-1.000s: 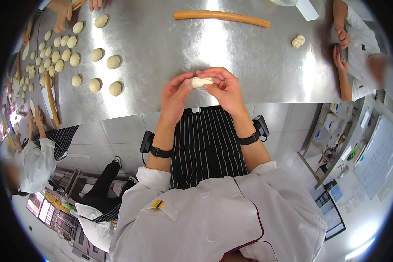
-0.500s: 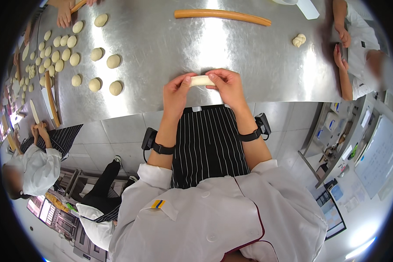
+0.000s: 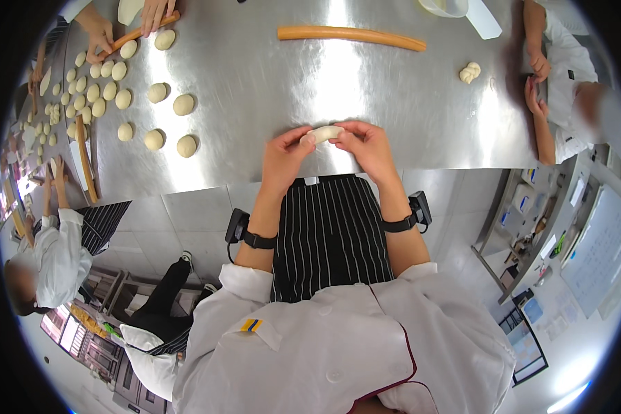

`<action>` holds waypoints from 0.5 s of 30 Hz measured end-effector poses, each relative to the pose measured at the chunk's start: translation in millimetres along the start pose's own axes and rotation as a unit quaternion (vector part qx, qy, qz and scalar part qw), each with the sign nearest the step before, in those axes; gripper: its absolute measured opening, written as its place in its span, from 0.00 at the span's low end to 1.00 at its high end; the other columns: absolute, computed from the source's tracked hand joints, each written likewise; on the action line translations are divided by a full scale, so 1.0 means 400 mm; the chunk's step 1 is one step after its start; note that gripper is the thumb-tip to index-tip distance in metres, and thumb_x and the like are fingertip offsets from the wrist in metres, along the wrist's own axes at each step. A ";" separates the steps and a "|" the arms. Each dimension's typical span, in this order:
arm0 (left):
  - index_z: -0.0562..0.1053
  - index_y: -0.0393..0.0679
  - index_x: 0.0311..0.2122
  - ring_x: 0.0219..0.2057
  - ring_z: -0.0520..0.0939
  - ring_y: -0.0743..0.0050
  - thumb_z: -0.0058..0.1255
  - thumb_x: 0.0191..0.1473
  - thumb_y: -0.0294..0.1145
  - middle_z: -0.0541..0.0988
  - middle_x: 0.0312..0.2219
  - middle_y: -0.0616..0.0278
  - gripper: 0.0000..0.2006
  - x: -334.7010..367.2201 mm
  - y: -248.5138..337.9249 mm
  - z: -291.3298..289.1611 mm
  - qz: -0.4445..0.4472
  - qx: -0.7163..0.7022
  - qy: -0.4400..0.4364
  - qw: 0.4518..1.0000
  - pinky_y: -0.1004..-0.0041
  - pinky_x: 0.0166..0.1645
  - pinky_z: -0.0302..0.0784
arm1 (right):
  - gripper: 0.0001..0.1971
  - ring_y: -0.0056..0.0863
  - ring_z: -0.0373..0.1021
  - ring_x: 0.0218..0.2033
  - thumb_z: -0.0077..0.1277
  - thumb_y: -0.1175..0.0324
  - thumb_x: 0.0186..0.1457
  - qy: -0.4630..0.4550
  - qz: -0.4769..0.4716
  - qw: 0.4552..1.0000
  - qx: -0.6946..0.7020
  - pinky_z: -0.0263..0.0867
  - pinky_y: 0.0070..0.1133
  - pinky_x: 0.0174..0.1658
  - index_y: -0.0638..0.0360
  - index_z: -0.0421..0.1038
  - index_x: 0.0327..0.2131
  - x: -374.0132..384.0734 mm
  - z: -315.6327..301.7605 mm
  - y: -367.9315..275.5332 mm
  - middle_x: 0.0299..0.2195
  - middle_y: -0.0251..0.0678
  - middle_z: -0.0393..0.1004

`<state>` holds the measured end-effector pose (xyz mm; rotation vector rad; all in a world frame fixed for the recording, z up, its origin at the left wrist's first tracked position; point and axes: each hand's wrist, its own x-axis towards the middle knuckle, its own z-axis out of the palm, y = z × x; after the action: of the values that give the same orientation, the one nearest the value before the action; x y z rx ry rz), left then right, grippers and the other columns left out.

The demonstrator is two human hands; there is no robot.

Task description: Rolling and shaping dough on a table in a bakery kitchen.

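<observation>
A short roll of pale dough is held level between my two hands, above the near edge of the steel table. My left hand pinches its left end between thumb and fingers. At the other end, my right hand grips it the same way. The roll bends slightly, its middle arched upward. Straight ahead on the table lies a wooden rolling pin, apart from both hands.
Several dough balls spread across the table's left side. A knotted dough piece sits to the right, near a white scraper and a bowl. A co-worker's hands use another rolling pin far left; another person stands right.
The dough roll has gone from straight to slightly curved, and my hands have shifted a little right and nearer. At the far left, a co-worker's hands and rolling pin have come further into view.
</observation>
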<state>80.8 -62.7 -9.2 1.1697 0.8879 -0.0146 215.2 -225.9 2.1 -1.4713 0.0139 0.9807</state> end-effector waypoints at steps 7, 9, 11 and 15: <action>0.82 0.46 0.58 0.44 0.85 0.55 0.64 0.59 0.21 0.83 0.48 0.59 0.21 -0.001 -0.017 0.044 0.245 0.315 -0.013 0.917 0.63 0.47 0.81 | 0.12 0.19 0.82 0.34 0.68 0.70 0.62 0.054 -0.042 0.981 -0.183 0.77 0.19 0.39 0.67 0.83 0.45 -0.023 -0.040 0.019 0.38 0.38 0.87; 0.82 0.45 0.57 0.50 0.81 0.52 0.63 0.59 0.22 0.81 0.51 0.59 0.19 -0.017 -0.021 0.085 0.285 0.392 0.014 0.874 0.59 0.54 0.78 | 0.11 0.20 0.82 0.31 0.67 0.70 0.62 0.066 -0.063 0.979 -0.181 0.77 0.19 0.38 0.67 0.83 0.44 -0.029 -0.049 0.025 0.36 0.38 0.87; 0.82 0.44 0.56 0.56 0.78 0.50 0.62 0.60 0.23 0.79 0.54 0.59 0.18 -0.021 -0.017 0.110 0.322 0.466 0.039 0.824 0.55 0.60 0.74 | 0.11 0.30 0.82 0.35 0.64 0.71 0.62 0.117 -0.085 0.950 -0.276 0.78 0.25 0.42 0.67 0.81 0.44 -0.042 -0.049 0.020 0.38 0.42 0.85; 0.79 0.44 0.58 0.61 0.72 0.53 0.62 0.59 0.26 0.77 0.56 0.63 0.20 0.003 -0.042 0.119 0.367 0.463 0.049 0.805 0.50 0.65 0.66 | 0.20 0.47 0.73 0.54 0.59 0.75 0.57 0.153 -0.196 0.884 -0.397 0.70 0.39 0.58 0.64 0.76 0.54 -0.046 -0.018 0.038 0.54 0.48 0.78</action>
<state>102.5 -107.5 -18.1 2.4096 0.4275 0.2748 199.2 -244.6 -1.1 -2.2568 -0.4945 0.4048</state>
